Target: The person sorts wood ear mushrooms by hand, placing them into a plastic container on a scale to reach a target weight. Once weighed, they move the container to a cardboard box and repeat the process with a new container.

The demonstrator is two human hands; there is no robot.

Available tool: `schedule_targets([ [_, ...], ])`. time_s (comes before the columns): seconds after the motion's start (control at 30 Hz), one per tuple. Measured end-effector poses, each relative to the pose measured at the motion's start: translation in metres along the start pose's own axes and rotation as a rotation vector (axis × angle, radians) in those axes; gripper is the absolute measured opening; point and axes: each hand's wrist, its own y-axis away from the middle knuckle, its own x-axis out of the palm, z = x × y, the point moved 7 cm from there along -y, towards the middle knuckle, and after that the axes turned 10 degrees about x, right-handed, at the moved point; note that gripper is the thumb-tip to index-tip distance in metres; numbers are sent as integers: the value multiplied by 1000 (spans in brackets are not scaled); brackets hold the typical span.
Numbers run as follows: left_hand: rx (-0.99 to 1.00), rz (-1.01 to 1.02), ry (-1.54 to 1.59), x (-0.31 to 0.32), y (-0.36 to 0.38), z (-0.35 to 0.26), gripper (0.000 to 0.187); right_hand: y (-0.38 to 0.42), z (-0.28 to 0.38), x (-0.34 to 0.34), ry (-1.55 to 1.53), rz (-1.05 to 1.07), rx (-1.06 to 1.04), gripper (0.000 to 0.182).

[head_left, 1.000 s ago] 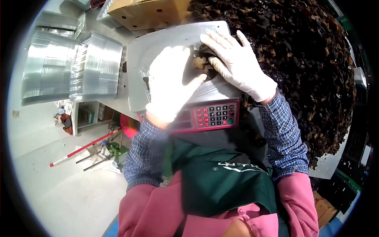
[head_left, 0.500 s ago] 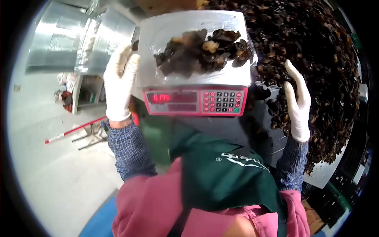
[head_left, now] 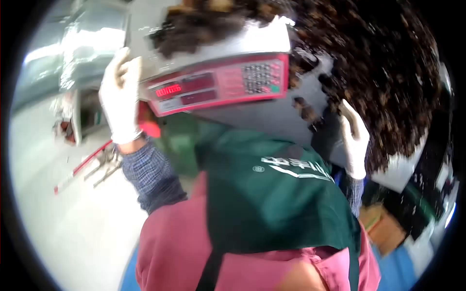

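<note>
A red and white scale (head_left: 228, 80) fills the upper middle, its red digits lit but blurred. On its pale pan lies a heap of dark brown, curled pieces (head_left: 194, 29), likewise smeared by motion. Left of the scale, my left hand (head_left: 121, 94), in a white glove, points upward with its fingers a little apart and nothing visible in it. On the right my right hand (head_left: 355, 140), gloved too, is raised with fingers apart beside the large pile of dark pieces (head_left: 388, 82); it holds nothing.
A few dark pieces lie on the grey surface (head_left: 272, 116) between scale and pile. Rolls of clear film (head_left: 73, 43) stand at the upper left, above a small shelf (head_left: 87, 114). A cardboard box (head_left: 386, 230) is at the lower right.
The view has shifted and tilted, so the scale sits higher and further left. The heap on the pan now looks larger, and the lit digits have changed. Both hands remain empty.
</note>
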Motion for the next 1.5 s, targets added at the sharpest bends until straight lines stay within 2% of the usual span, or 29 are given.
schedule_targets([
  [0.07,-158,69,59,11,2,5,43,4,-12,-1,7,-37,-46,32],
  [0.13,-105,147,-50,20,0,-2,46,11,-19,4,2,-88,-26,32],
  [0.17,-100,146,6,28,4,8,48,12,-32,4,11,-62,30,37],
  [0.2,-98,184,42,33,2,7,48,14,-31,10,13,-35,79,41],
  [0.23,-92,180,128,39,0,10,47,20,-16,19,177,-56,-13,54],
  [0.27,-98,165,201,39,0,14,46,23,-12,26,195,-26,-21,69],
  [0.33,-87,198,184,40,-4,19,45,23,-14,48,383,-49,-128,83],
  [0.4,-72,223,168,41,-8,19,44,17,-16,65,363,-40,-181,88],
  [0.53,-62,246,150,40,-10,18,46,0,-3,85,356,20,-225,86],
  [0.67,-95,183,144,44,-6,1,46,-6,28,92,476,-38,-503,69],
  [0.73,-61,209,84,43,-4,2,46,-10,34,90,445,-12,-446,49],
  [0.8,-36,179,63,39,-3,-2,46,-10,28,86,305,-44,-485,36],
  [0.93,-147,100,119,25,6,6,45,4,22,76,347,-8,-444,33],
  [1.07,-56,38,41,16,11,13,46,-7,-4,71,152,66,-306,25],
  [1.13,-120,5,109,15,12,13,47,-18,41,63,53,88,-329,26],
  [1.2,-95,-9,86,13,11,7,47,-25,123,60,83,40,-497,31],
  [1.3,-59,-31,100,11,11,-2,48,-26,232,78,37,-9,-928,40],
  [1.37,-61,-43,95,6,14,-3,48,-25,284,108,59,18,-1094,40],
  [1.4,-63,-48,91,3,15,-3,48,-24,305,124,114,-10,-1111,39],
  [1.43,-148,-62,148,2,18,0,49,-26,320,143,267,-77,-1192,34],
  [1.47,-161,-65,139,-1,21,-1,49,-33,325,164,364,-89,-1263,32],
  [1.5,-173,-67,131,-4,23,-1,50,-46,322,189,473,-106,-1249,34],
])
